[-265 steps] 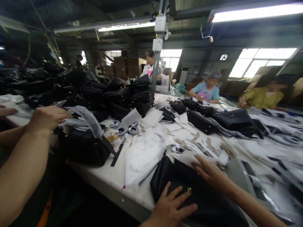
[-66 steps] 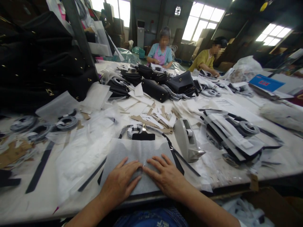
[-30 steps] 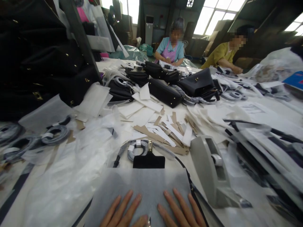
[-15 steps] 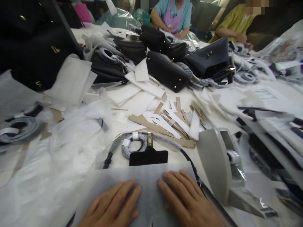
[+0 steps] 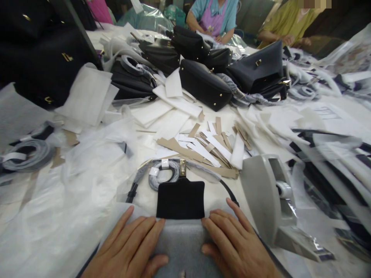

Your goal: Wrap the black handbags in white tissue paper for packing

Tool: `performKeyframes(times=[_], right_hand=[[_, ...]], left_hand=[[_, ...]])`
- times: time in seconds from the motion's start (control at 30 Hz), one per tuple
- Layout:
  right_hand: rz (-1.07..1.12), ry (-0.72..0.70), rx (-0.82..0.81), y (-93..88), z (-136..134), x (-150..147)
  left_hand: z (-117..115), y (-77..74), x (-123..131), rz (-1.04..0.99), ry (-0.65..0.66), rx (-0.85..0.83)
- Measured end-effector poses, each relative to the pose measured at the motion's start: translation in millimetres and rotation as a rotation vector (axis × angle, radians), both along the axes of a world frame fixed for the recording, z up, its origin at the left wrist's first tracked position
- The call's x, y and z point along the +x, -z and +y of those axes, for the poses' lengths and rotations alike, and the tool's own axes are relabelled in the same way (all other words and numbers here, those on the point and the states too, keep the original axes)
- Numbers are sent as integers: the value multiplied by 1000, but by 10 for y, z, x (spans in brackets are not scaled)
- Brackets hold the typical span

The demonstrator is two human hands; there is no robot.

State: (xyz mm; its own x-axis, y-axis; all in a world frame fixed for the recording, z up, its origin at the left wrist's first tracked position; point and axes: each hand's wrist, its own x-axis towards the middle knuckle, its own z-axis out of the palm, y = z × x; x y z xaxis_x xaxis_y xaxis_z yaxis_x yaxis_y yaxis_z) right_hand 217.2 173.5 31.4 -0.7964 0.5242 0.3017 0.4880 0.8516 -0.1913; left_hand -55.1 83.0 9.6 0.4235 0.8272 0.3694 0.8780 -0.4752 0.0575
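Note:
My left hand (image 5: 130, 245) and my right hand (image 5: 234, 243) lie flat, fingers stretched out, on a grey-white tissue sheet (image 5: 181, 247) that covers a black bag at the table's near edge. The bag's black flap (image 5: 180, 199) with a gold clasp (image 5: 182, 168) sticks out beyond the sheet, between my fingertips. A wrapped coiled strap (image 5: 163, 175) lies just past the flap. The bag's thin black strap (image 5: 228, 190) curves off to the right.
A grey tape dispenser (image 5: 268, 200) stands right of my right hand. Cardboard strips (image 5: 208, 148) and white sheets (image 5: 171, 116) litter the middle. Black handbags (image 5: 204, 88) are piled farther back and at the left (image 5: 43, 50). Two people (image 5: 216, 15) work across the table.
The tissue sheet has slid or folded back toward me, baring more of the black flap. Both hands stay flat on the sheet and sit slightly nearer me.

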Motion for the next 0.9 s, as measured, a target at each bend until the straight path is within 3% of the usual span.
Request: performKeyframes(times=[0.17,0.3,0.53,0.7,0.83,0.9], right_hand=[[45,-36,-100,-100,43,-22],[-64,39,-153,-35,100,-130],[-308,88,-231,148,143,-224],[-125,60,-116,200,66,-175],[-16,-11,-111,224,31,-156],[-1,-48,-98,219,32,-152]], left_hand=[[59,-88,-12,-174,3,-6],[225,-123,107,-141,-44,-112],[276,79,138,36,-21,-138],[164,180,104,92,-30,-250],[171,84,216,4,-76,-122],[174,37,275,-28,-32,-45]])
